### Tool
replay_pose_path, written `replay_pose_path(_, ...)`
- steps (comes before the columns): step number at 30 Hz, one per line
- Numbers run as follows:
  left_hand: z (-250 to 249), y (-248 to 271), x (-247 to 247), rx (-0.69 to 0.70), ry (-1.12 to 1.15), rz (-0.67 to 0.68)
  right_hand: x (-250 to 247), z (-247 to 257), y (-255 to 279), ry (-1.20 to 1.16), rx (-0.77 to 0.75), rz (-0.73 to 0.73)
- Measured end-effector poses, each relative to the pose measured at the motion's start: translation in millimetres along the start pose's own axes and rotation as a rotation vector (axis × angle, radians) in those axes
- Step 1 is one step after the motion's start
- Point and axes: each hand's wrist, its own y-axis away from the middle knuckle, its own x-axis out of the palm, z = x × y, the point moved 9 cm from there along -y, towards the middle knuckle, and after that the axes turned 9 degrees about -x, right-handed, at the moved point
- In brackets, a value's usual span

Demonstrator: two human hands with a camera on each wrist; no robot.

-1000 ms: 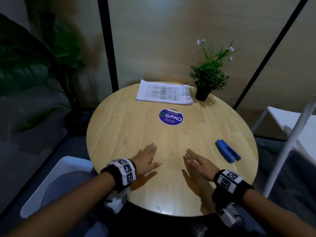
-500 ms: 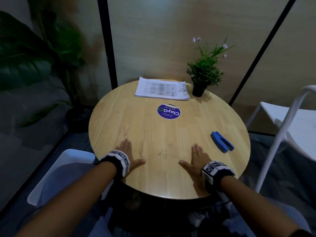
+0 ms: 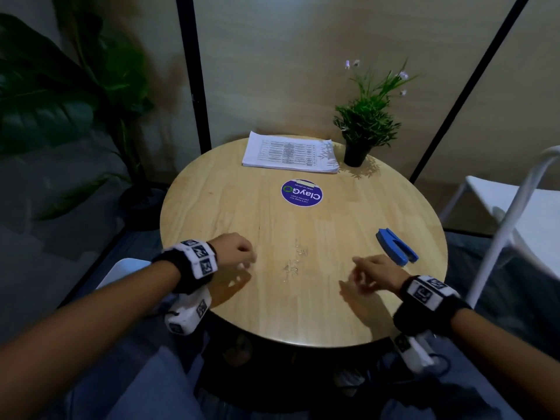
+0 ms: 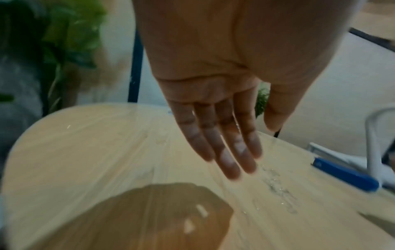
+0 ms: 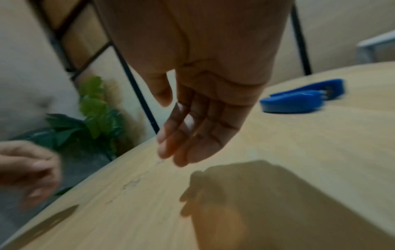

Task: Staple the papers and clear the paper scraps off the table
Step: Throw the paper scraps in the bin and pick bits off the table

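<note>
A stack of printed papers (image 3: 291, 153) lies at the far edge of the round wooden table (image 3: 348, 313). A blue stapler (image 3: 396, 246) rests at the right, also in the left wrist view (image 4: 344, 175) and the right wrist view (image 5: 299, 99). Small pale scraps (image 3: 295, 257) are scattered in the table's middle, between my hands. My left hand (image 3: 239, 253) hovers above the table left of the scraps, fingers relaxed (image 4: 224, 152) and holding nothing. My right hand (image 3: 368, 272) hovers right of them, just in front of the stapler, fingers loose (image 5: 188, 135) and empty.
A purple round sticker (image 3: 301, 193) sits mid-table. A small potted plant (image 3: 362, 128) stands at the back right beside the papers. A white chair (image 3: 515, 213) is at the right, a big leafy plant (image 3: 60, 95) at the left, a white bin (image 3: 121, 269) below the left edge.
Both hands, flat on the table half a second ago, have lifted off it and now hover with loosened fingers. The papers and stapler have not moved.
</note>
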Motion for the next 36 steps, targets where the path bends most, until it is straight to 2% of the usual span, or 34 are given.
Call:
replay_pose_path(2,18,7,26,-0.107,0.185,0.244,7,-29,14,0.017,0.196,0.112)
replay_pose_path(4,32,17,70,-0.212,0.153,0.496,19,-48,15,0.227,0.296,0.199)
replay_pose_path(5,35,19,89,-0.234,0.102,0.567,23,-50,9,0.354,0.296,0.186)
replay_pose_path(7,29,16,112,-0.268,0.113,0.615,35,-40,-9,0.477,0.236,0.136)
replay_pose_path(10,8,3,122,-0.273,0.214,0.621,67,-18,-32,0.45,0.164,0.144)
replay_pose_path(13,-20,-15,118,-0.237,0.36,0.542,81,3,-59,0.442,0.095,0.096)
replay_pose_path(17,-46,-45,106,-0.176,0.592,0.273,76,18,-77,0.362,0.08,0.018)
replay_pose_path(20,-56,-52,98,-0.081,0.718,0.184,57,22,-79,0.246,0.016,0.003)
replay_pose_path(23,-57,-50,66,0.055,0.742,0.031,13,20,-72,0.016,-0.092,-0.151)
replay_pose_path(24,-52,-47,51,0.082,0.703,-0.049,-6,18,-66,0.041,-0.12,-0.232)
replay_pose_path(26,-38,-41,20,0.127,0.574,-0.214,-42,11,-51,0.274,-0.144,-0.382)
replay_pose_path(28,-22,-38,3,0.14,0.286,-0.305,-60,0,-39,0.49,-0.146,-0.384)
replay_pose_path(30,2,-41,11,0.023,-0.103,-0.24,-61,-17,-31,0.637,-0.084,-0.259)
replay_pose_path(32,28,-39,31,-0.123,-0.355,-0.137,-52,-35,-28,0.694,-0.006,-0.109)
replay_pose_path(34,35,-33,54,-0.123,-0.417,-0.069,-38,-46,-29,0.668,0.042,-0.025)
replay_pose_path(36,25,-27,76,-0.05,-0.4,-0.068,-22,-50,-34,0.694,0.079,-0.002)
